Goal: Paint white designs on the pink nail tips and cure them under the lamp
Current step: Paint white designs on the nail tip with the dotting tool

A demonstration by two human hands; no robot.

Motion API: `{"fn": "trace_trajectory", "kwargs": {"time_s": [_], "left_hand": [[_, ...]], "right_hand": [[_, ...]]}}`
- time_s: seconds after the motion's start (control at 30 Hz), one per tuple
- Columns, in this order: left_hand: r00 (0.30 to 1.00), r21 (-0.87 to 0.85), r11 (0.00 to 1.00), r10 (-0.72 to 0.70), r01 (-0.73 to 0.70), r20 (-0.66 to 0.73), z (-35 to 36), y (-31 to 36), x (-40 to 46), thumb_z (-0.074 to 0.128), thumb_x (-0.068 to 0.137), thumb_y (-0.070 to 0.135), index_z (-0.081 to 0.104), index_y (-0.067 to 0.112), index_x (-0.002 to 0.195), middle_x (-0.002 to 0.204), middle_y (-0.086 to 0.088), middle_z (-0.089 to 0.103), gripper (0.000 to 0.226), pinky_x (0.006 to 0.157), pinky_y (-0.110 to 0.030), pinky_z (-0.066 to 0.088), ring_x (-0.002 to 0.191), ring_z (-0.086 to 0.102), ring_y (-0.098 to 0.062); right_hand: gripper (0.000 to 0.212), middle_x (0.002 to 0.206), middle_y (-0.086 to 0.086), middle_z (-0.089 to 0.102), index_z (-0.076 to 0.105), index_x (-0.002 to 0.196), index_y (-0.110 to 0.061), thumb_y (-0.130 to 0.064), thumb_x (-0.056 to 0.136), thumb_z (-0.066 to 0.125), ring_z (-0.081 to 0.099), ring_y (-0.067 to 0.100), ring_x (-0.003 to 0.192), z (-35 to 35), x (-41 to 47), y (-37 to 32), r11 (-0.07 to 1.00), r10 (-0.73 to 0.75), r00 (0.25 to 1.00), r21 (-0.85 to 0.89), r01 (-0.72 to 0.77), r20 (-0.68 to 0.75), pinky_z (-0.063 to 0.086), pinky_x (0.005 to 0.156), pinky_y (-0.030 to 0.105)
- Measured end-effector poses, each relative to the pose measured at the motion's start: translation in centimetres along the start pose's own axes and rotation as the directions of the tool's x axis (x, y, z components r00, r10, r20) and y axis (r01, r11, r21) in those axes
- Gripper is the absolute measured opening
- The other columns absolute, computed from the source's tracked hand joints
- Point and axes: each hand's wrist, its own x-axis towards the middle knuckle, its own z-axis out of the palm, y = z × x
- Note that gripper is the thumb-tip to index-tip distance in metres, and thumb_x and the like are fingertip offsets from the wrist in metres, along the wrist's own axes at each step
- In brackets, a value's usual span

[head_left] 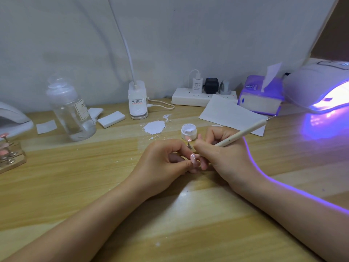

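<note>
- My left hand [166, 157] has its fingers curled in, and thumb and forefinger pinch the little stand of a pink nail tip [194, 157] — the tip faces up at me, just over the table [75, 186], right between my two hands.
- My right hand [217, 154] is closed round the pen [243, 132] in a writing grip. Its pale shaft runs up and away to my right, and its working end points down and to my left, toward the tip. The very point is hidden behind my fingers, so I cannot tell whether it touches the tip.
- There are already small white marks on the tip near its far edge, so I judge I am partway through this design.
- What the next stroke turns on: the tip lies to the left of my pen hand and a little nearer me, almost touching my right fingers. Its long axis seems to run roughly toward me and away, though at this size I cannot be sure, and the pen crosses that line at a slant.
- The open pot of white gel [189, 131] sits just beyond my hands, close enough for the pen hand to reach for a refill.
- The lamp [317, 87] glows violet at the far right of the table, well apart from the tip — my right hand is the nearer one to it, yet the left has the stand.
- A wooden rack [11, 157] at the far left carries more pink tips on pins.
</note>
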Motion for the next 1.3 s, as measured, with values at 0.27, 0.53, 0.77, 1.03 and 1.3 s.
{"fn": "trace_trajectory", "kwargs": {"time_s": [0.27, 0.53, 0.77, 1.03, 1.3], "left_hand": [[1.0, 0.007, 1.0, -0.012, 0.012, 0.0, 0.05, 0.15, -0.06, 0.067, 0.08, 0.004, 0.062, 0.018, 0.065, 0.06, 0.004, 0.069, 0.021, 0.056, -0.01, 0.045, 0.06, 0.066, -0.002], [1.0, 0.01, 1.0, -0.006, 0.006, -0.005, 0.08, 0.26, -0.05, 0.067, 0.079, 0.003, 0.061, 0.019, 0.064, 0.061, 0.005, 0.069, 0.023, 0.055, -0.01, 0.044, 0.06, 0.066, -0.004], [1.0, 0.001, 1.0, -0.003, 0.003, -0.003, 0.1, 0.28, -0.02, 0.067, 0.079, 0.003, 0.062, 0.015, 0.066, 0.06, 0.004, 0.069, 0.019, 0.055, -0.01, 0.045, 0.06, 0.066, -0.003], [1.0, 0.009, 1.0, 0.004, -0.004, -0.005, 0.07, 0.19, -0.02, 0.067, 0.079, 0.001, 0.061, 0.016, 0.065, 0.06, 0.004, 0.069, 0.021, 0.055, -0.009, 0.044, 0.061, 0.067, -0.004], [1.0, 0.018, 1.0, 0.007, -0.007, -0.004, 0.07, 0.2, -0.06, 0.066, 0.079, 0.0, 0.061, 0.019, 0.064, 0.057, 0.008, 0.068, 0.025, 0.054, -0.008, 0.043, 0.058, 0.065, 0.0]], "right_hand": [[0.049, 0.033, 0.003, 0.045, 0.04, 0.039, -0.02, 0.009, 0.076, 0.054, 0.051, 0.016, 0.038, 0.02, 0.04, 0.01, 1.0, 0.019, 1.0, 0.011, -0.02, 0.016, 0.047, 0.042, 0.021], [0.045, 0.033, 0.004, 0.045, 0.039, 0.042, -0.015, 0.01, 0.076, 0.055, 0.051, 0.013, 0.037, 0.09, -0.08, -0.05, 1.0, 0.02, 1.0, 0.016, -0.02, 0.005, 0.045, 0.041, 0.02], [0.044, 0.033, 0.005, 0.045, 0.04, 0.042, -0.014, 0.012, 0.074, 0.053, 0.051, 0.015, 0.037, 0.08, -0.07, -0.1, 1.0, 0.024, 1.0, 0.001, -0.024, 0.002, 0.046, 0.042, 0.02], [0.043, 0.034, 0.005, 0.045, 0.04, 0.042, -0.014, 0.012, 0.073, 0.053, 0.051, 0.016, 0.038, 0.08, -0.05, -0.05, 1.0, 0.026, 1.0, -0.001, -0.026, 0.004, 0.047, 0.042, 0.022], [0.041, 0.033, 0.006, 0.044, 0.038, 0.046, -0.009, 0.013, 0.076, 0.053, 0.051, 0.014, 0.037, 0.14, -0.08, -0.17, 1.0, 0.024, 1.0, 0.017, -0.024, 0.005, 0.045, 0.041, 0.019]]}}
